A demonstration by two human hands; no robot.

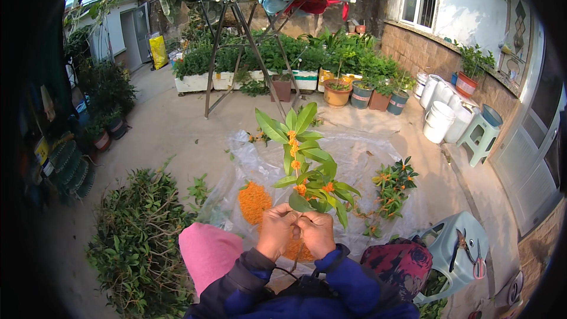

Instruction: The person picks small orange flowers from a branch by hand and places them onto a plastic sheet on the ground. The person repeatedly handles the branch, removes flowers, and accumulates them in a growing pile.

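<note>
Both hands meet low in the middle, at the stem of a leafy branch with small orange flower clusters [296, 164]. My left hand [275, 230] pinches at the stem just under the lowest leaves, and my right hand [317, 232] grips it close beside. The branch points away from me, its woody lower end hanging below the hands. A pile of loose orange blossoms [254, 201] lies on a clear plastic sheet [354, 150] on the ground; more blossoms show beneath my hands. Flowering cuttings [395, 186] rest on the sheet's right side.
A heap of leafy branches [141, 239] lies at left. On an upturned-looking pale stool [469, 230] at right are pruning shears [458, 248] and red-handled scissors [479, 263]. A metal drying rack [248, 31], potted plants [337, 93] and white buckets [438, 122] stand farther off.
</note>
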